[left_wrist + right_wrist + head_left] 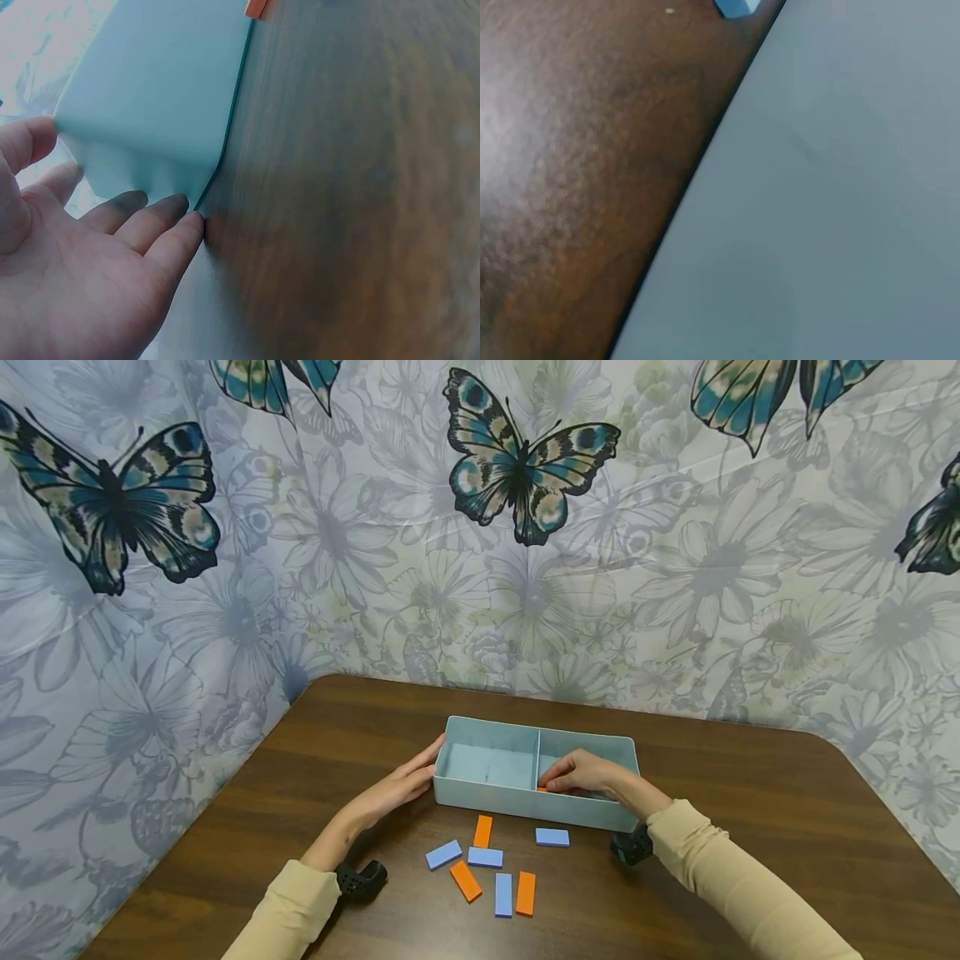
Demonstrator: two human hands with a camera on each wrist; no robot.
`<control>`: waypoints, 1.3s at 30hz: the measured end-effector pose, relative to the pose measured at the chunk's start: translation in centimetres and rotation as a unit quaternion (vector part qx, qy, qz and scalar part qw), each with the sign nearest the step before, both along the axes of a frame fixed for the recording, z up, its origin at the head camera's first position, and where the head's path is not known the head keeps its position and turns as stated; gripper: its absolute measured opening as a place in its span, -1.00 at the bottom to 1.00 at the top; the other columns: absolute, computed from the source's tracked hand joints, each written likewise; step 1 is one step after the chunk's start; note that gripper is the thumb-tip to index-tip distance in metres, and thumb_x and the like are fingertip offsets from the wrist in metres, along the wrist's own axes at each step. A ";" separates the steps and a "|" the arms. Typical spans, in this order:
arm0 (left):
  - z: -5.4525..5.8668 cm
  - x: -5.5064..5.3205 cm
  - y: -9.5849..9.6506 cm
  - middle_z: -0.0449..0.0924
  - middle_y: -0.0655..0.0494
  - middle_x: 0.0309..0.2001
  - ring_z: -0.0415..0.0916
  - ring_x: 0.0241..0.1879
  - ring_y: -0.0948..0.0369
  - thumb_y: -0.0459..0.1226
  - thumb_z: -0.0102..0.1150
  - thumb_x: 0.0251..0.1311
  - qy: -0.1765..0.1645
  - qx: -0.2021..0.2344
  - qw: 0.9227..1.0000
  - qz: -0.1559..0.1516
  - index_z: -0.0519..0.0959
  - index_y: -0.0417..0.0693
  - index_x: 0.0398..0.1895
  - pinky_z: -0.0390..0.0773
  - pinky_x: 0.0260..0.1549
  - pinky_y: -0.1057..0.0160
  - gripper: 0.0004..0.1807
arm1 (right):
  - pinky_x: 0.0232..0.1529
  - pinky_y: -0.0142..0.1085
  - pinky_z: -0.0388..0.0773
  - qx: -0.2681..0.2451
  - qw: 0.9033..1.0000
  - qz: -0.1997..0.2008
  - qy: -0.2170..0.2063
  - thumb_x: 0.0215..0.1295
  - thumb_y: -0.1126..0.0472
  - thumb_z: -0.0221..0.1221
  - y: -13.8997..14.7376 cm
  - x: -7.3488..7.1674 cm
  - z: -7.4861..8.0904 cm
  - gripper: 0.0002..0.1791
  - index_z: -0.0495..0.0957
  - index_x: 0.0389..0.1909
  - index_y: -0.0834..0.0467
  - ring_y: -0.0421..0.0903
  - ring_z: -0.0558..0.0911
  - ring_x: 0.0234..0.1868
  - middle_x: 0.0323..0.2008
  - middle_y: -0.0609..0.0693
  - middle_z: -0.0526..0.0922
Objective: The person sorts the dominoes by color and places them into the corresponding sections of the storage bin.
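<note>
A light teal box (491, 795) with a divider (537, 758) across its inside stands on the table. Its left end is touched by my left hand (393, 793), whose fingers lie extended against the wall; the left wrist view shows the fingertips (176, 204) on that end. Inside the right compartment, my right hand (588, 772) has its fingers bent down beside the divider. They pinch an orange block (542, 789), mostly hidden by the hand and the front wall. The right wrist view shows only the box's outer wall (817, 210), not the hand.
In front of the box lie three orange blocks (526, 894) and several blue blocks (503, 894). One blue block (552, 837) sits apart, near the front wall. The brown wooden table (375, 710) backs onto a butterfly-patterned cloth (540, 610).
</note>
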State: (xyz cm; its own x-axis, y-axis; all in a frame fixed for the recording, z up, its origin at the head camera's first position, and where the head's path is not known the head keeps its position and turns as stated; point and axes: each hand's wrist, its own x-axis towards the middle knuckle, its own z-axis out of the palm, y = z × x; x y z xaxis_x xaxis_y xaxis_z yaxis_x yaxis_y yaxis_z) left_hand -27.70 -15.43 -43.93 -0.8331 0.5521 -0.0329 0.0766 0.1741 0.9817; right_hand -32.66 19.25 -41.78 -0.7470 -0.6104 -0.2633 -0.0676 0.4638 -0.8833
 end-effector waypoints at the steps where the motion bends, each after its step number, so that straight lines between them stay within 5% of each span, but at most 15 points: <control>1: 0.0 0.0 0.0 -0.39 0.16 0.46 -0.26 0.39 0.06 -0.13 -0.31 0.49 0.001 0.001 1.000 -0.001 -0.22 0.32 0.49 0.00 0.25 -0.04 -0.39 | -0.51 -0.49 0.40 -0.002 1.000 0.002 0.000 0.27 0.40 0.14 0.0 0.0 0.0 -0.78 0.59 -0.13 0.46 -0.27 0.51 -0.48 -0.33 0.04 0.68; 13: -0.9 0.7 -0.1 -0.39 0.14 0.46 -0.27 0.40 0.02 -0.18 -0.34 0.50 -0.011 0.004 1.000 0.004 -0.22 0.34 0.49 -0.01 0.25 -0.08 -0.41 | -0.09 -0.26 0.51 -0.010 0.999 0.016 -0.028 0.35 0.33 0.07 0.1 0.8 -0.2 -0.69 0.51 0.01 0.45 -0.11 0.56 -0.16 -0.11 0.13 0.60; 21: -1.0 0.5 0.0 -0.40 0.12 0.47 -0.27 0.39 -0.01 -0.16 -0.34 0.50 -0.007 0.009 1.000 0.000 -0.23 0.30 0.49 -0.03 0.24 -0.10 -0.40 | -0.31 -0.36 0.54 -0.023 0.999 -0.006 -0.027 0.40 0.28 0.01 0.8 1.2 0.5 -0.65 0.46 0.08 0.43 -0.14 0.59 -0.30 -0.22 0.14 0.63; 27: -0.7 0.4 -0.1 -0.40 0.12 0.47 -0.27 0.40 -0.01 -0.14 -0.33 0.50 0.000 0.005 1.000 -0.001 -0.23 0.31 0.49 -0.02 0.24 -0.11 -0.40 | -0.10 -0.12 0.53 -0.087 0.995 -0.039 -0.023 0.42 0.25 0.01 1.5 2.0 2.2 -0.57 0.35 0.16 0.48 0.08 0.62 -0.13 -0.17 0.22 0.60; 33: -0.6 0.3 0.0 -0.41 0.13 0.47 -0.26 0.40 0.00 -0.14 -0.33 0.50 0.001 0.006 1.000 -0.003 -0.23 0.32 0.49 -0.02 0.24 -0.10 -0.40 | 0.00 -0.12 0.47 -0.130 0.989 -0.056 0.041 0.42 0.21 0.03 2.3 4.2 4.1 -0.53 0.32 0.19 0.47 0.16 0.56 -0.02 -0.09 0.29 0.57; 39: -0.4 0.1 0.0 -0.39 0.16 0.46 -0.26 0.39 0.02 -0.16 -0.34 0.50 0.003 0.008 1.000 -0.002 -0.22 0.33 0.49 -0.02 0.24 -0.10 -0.41 | -0.04 -0.21 0.49 -0.172 0.972 -0.087 0.131 0.42 0.27 0.00 2.4 7.6 5.4 -0.58 0.35 0.14 0.51 0.08 0.58 -0.03 -0.06 0.40 0.53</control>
State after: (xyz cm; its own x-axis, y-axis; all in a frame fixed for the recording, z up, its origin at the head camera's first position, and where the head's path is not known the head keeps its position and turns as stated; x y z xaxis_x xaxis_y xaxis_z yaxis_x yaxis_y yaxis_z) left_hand -27.62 -15.44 -44.32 -0.8313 0.5555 -0.0184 0.0837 0.1579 0.9839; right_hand -25.04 21.69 -36.35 -0.8608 -0.4871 0.1471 -0.2575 0.1678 -0.9516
